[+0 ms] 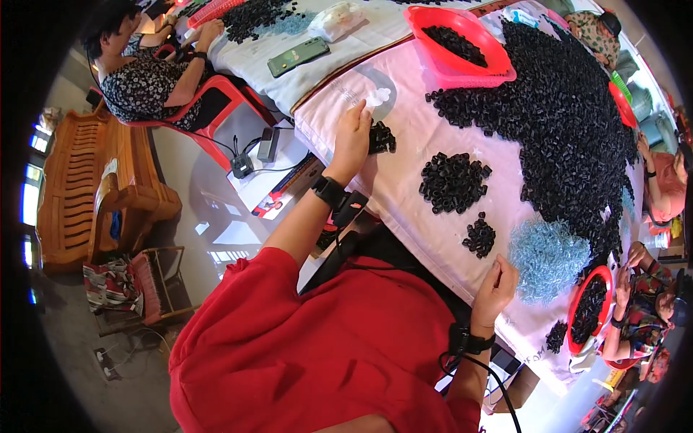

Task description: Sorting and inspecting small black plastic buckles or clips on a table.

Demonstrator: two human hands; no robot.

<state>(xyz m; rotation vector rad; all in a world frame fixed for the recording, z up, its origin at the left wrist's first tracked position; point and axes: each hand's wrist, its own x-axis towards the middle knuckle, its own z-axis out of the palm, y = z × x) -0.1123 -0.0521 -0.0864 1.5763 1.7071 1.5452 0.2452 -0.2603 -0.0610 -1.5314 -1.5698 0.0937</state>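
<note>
Up on the pink-white cloth covering the table (404, 94), the person's left hand (351, 141) is resting with its fingers curled around a small clump of black plastic pieces (381, 137), pinching them against the cloth near the table's edge. The right hand (497, 283) is hovering at the near edge with thumb and fingertips drawn together; whether it is gripping anything cannot be told. Between the two hands a medium pile of black pieces (453, 182) and a smaller pile (480, 236) are lying apart from each other. Just beside the right hand a heap of pale blue-grey pieces (547, 256) is spreading, and a big black heap (570, 123) is stretching beyond it. A red basket (462, 43) with black pieces is sitting at the far side, and another red basket (588, 310) near a co-worker's hands. A dark green phone (298, 56) is lying flat on the neighbouring white cloth, beside a clear plastic bag (336, 18).
</note>
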